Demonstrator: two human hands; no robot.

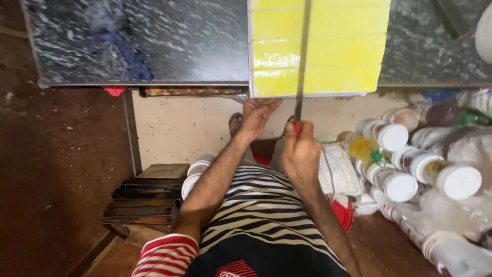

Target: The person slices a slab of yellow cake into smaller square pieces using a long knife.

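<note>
A yellow slab (333,46) scored into horizontal strips lies in a flat tray on the dark speckled counter (179,41). My right hand (300,151) grips the red handle of a long thin knife (303,56), whose blade runs straight up across the slab. My left hand (259,114) presses against the tray's near edge, fingers spread under it, just left of the blade.
Several white-lidded plastic jars (405,169) and bottles pile on the floor at right. A stack of dark wooden boards (148,197) sits at lower left. A blue cloth (125,51) lies on the counter. My striped shirt and sandalled foot (236,123) fill the bottom middle.
</note>
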